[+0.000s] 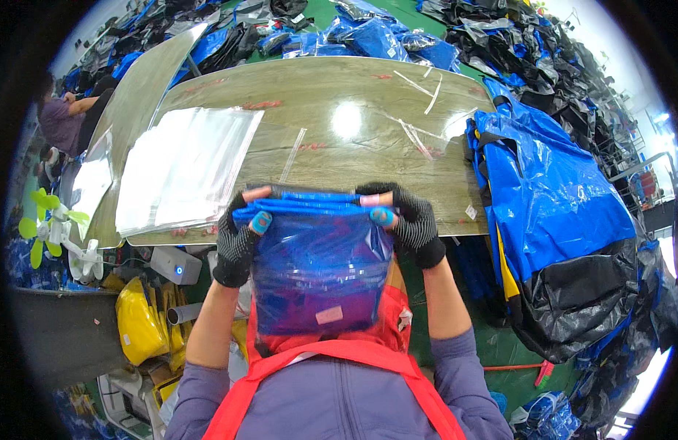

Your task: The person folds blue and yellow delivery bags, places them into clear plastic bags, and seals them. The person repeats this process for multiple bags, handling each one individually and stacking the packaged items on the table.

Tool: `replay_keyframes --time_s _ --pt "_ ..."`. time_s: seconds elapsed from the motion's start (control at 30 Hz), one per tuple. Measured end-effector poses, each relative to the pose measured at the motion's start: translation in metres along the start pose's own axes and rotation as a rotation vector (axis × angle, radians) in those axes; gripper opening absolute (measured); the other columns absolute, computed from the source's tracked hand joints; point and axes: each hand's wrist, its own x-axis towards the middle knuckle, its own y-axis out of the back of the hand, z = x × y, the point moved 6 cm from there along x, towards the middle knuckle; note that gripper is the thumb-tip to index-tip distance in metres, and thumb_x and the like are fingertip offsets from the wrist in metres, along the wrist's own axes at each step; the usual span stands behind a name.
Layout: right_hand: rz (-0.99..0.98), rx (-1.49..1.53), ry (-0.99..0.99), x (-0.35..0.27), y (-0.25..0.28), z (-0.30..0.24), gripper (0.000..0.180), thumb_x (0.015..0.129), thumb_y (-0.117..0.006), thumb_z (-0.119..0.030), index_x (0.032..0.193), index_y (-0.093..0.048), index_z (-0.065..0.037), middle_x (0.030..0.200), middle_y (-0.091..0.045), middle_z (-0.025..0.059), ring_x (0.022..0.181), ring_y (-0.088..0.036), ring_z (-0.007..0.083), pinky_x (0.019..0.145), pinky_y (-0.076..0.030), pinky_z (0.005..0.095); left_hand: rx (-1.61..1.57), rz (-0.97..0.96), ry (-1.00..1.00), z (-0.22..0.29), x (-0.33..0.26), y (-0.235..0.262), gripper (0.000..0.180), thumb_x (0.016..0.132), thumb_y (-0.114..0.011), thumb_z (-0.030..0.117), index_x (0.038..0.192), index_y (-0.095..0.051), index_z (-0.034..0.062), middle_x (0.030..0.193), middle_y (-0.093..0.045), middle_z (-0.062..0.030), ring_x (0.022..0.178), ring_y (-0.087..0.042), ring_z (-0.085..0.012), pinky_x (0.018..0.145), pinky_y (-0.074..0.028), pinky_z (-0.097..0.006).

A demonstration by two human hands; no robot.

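Both hands, left hand [240,238] and right hand [411,220], are pinched shut on the top edge of a clear bag [320,268] holding a folded blue garment, held at the table [339,110] edge. It looks light, soft and slippery; the top corners seem the best hold.

A glossy wood-grain table [331,139] carries a stack of clear plastic bags [181,169] at nine o'clock, a heap of folded blue-and-black garments [551,198] at three o'clock, and loose strips of clear tape [419,110] — scattered toward one o'clock.
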Motion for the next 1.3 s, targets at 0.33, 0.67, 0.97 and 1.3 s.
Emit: replay_keyframes --time_s 0.33,0.67,0.97,1.3 --pt "-0.069 -0.259 -0.315 -0.032 -0.017 0.017 0.04 0.079 -0.077 -0.019 0.115 -0.067 -0.006 0.109 -0.068 0.0133 0.1 -0.065 0.0216 0.091 -0.049 0.0343 -0.053 0.122 0.231 -0.015 -0.027 -0.014 0.029 0.076 -0.072 0.008 0.099 -0.056 0.0066 0.091 -0.06 -0.0028 0.084 -0.055 -0.0101 0.076 -0.044 -0.023" --pt "-0.388 -1.028 -0.31 0.0 -0.06 -0.006 0.071 0.074 -0.064 -0.065 0.106 -0.064 -0.002 0.086 -0.067 0.0213 0.081 -0.066 0.0385 0.072 -0.052 0.043 0.034 -0.101 0.067 -0.005 -0.045 -0.039 0.081 0.085 -0.067 0.044 0.143 -0.029 0.0037 0.124 -0.056 -0.014 0.112 -0.055 -0.0236 0.095 -0.045 -0.034" --pt "-0.314 -0.914 -0.21 -0.01 -0.058 0.005 0.062 0.08 -0.062 -0.06 0.108 -0.062 -0.005 0.088 -0.066 0.0204 0.082 -0.066 0.0362 0.071 -0.051 0.0433 0.013 -0.004 0.368 -0.049 -0.045 -0.029 0.041 0.095 -0.057 0.038 0.112 -0.064 0.0023 0.096 -0.067 -0.0054 0.085 -0.062 -0.0122 0.076 -0.05 -0.026" --pt "0.021 -0.001 -0.294 -0.054 0.013 0.06 0.032 0.082 -0.074 -0.019 0.111 -0.069 -0.006 0.118 -0.064 0.0159 0.108 -0.06 0.021 0.093 -0.047 0.0329 0.122 0.14 -0.093 -0.039 -0.039 -0.005 0.026 0.093 -0.062 0.022 0.108 -0.061 0.0013 0.112 -0.061 -0.0112 0.106 -0.057 -0.0196 0.096 -0.042 -0.032"
